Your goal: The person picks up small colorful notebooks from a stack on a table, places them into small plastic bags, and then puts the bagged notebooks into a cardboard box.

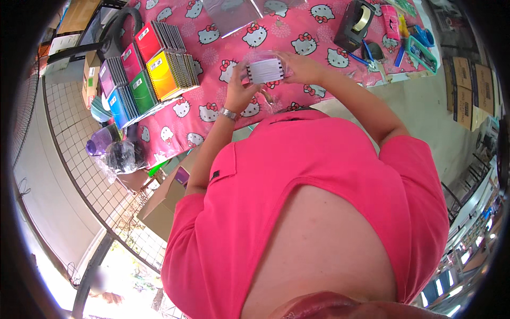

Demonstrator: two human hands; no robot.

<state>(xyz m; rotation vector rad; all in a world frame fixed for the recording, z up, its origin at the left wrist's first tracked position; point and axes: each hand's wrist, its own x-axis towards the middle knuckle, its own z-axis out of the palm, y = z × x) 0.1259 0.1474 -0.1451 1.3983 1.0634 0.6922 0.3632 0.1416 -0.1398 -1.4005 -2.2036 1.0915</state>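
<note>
**Both hands hold a small white pack over the pink table**

Head view: in the upper middle of the frame, the left hand (pixel 238 87) and right hand (pixel 300 66) pinch a small white striped pack in clear plastic wrap (pixel 265 70) from either side, fingers curled around its ends. Below it lies the pink cartoon-cat tablecloth (pixel 212 32). Stacks of coloured notebooks (pixel 151 72) sit upper left; a black tape dispenser (pixel 355 24) sits upper right.

Left of the hands, stacks of coloured notebooks (pixel 151 69) lie on the pink cartoon-cat tablecloth (pixel 212 32). To the right stands a black tape dispenser (pixel 355 24), with blue scissors (pixel 366 53) just beside it. Lower left, a purple bottle (pixel 101 141) and a cardboard box (pixel 162 204).
</note>
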